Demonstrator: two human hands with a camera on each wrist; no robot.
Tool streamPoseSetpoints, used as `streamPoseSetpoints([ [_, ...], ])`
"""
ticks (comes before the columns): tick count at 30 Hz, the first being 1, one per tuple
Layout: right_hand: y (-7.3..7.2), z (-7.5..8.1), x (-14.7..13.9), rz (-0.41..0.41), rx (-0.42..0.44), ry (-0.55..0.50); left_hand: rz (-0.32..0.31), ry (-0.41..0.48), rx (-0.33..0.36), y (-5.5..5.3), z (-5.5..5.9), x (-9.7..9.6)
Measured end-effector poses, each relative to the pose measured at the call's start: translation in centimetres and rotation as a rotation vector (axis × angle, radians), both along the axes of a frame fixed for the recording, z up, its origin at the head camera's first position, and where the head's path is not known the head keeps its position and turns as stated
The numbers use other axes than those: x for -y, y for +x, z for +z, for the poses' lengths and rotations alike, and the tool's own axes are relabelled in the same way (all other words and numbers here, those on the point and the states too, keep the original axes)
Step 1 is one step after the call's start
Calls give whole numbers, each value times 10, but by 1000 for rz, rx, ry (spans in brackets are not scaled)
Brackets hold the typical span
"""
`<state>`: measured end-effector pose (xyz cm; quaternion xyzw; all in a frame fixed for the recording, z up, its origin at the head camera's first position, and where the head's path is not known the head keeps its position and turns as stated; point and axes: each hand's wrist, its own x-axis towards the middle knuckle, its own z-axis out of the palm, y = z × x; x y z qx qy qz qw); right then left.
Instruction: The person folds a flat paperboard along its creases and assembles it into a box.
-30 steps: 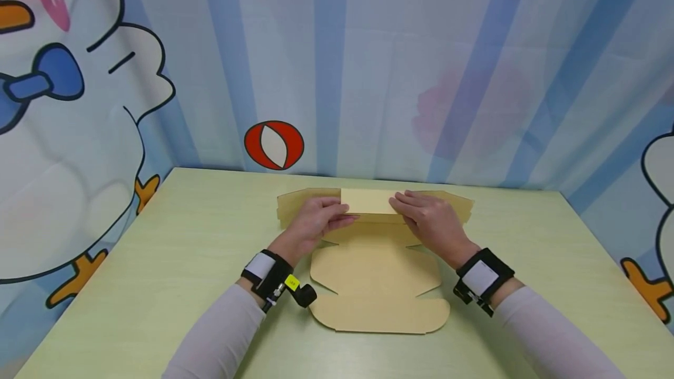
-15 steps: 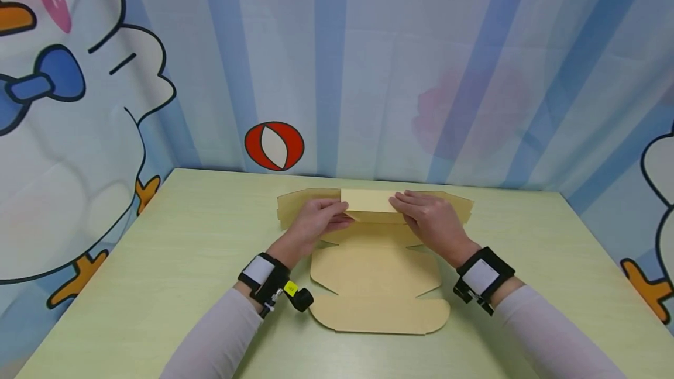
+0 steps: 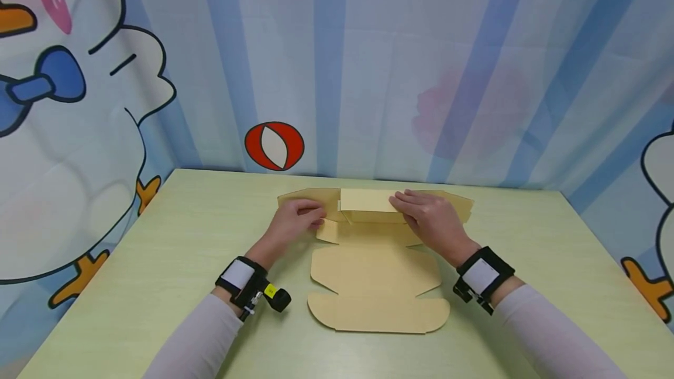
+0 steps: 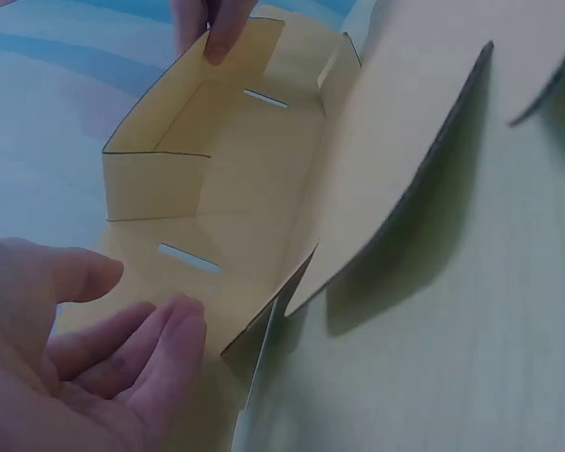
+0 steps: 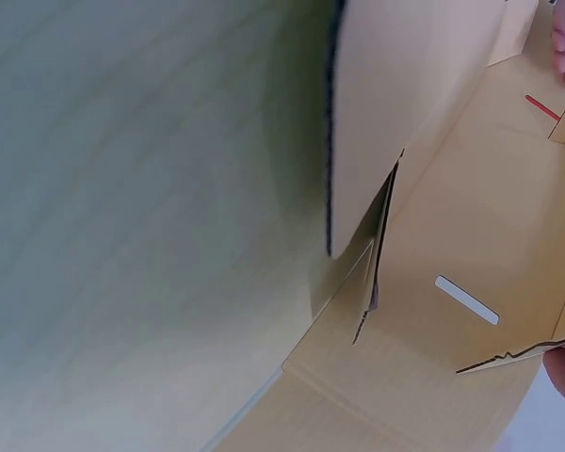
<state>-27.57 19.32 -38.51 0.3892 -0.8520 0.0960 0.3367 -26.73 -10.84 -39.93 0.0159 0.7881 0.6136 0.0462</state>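
Observation:
A partly folded cardboard box [image 3: 376,271] lies on the table, its near panels flat and its far wall [image 3: 368,199] folded up. At the right end of that wall, my right hand [image 3: 434,218] grips the folded edge, fingers over the top. My left hand [image 3: 292,224] is by the left side flap [image 3: 327,197], its fingers loosely bent. In the left wrist view, thumb and fingers of the left hand [image 4: 104,358] stand apart with nothing between them. A small end flap [image 4: 155,186] is turned in beside a slot [image 4: 189,257]. The right wrist view shows another slot [image 5: 466,299].
The pale green tabletop [image 3: 184,274] extends around the cardboard on both sides. Behind its far edge hangs a blue striped curtain [image 3: 368,75] with cartoon figures. Notched, round-cornered panels [image 3: 379,313] of the box reach toward the front.
My left hand has let go of the raised wall's left end and moved left and slightly down to the side flap. The turned-in left end flap is now uncovered. My right hand has stayed put.

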Motion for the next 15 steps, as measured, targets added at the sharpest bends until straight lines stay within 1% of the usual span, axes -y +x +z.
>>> streamPoseSetpoints([
  [2,0,0,0,-1,2,0,5,-69,-31,1,0,4],
  [7,0,0,0,-6,4,1,29,-302,-122,0,-5,11],
  [9,0,0,0,-7,6,1,32,-367,-137,-1,-8,12],
  [11,0,0,0,-8,6,-2,25,-392,-130,-2,-11,12],
  [15,0,0,0,-9,2,-1,14,-360,-84,-2,-16,9],
])
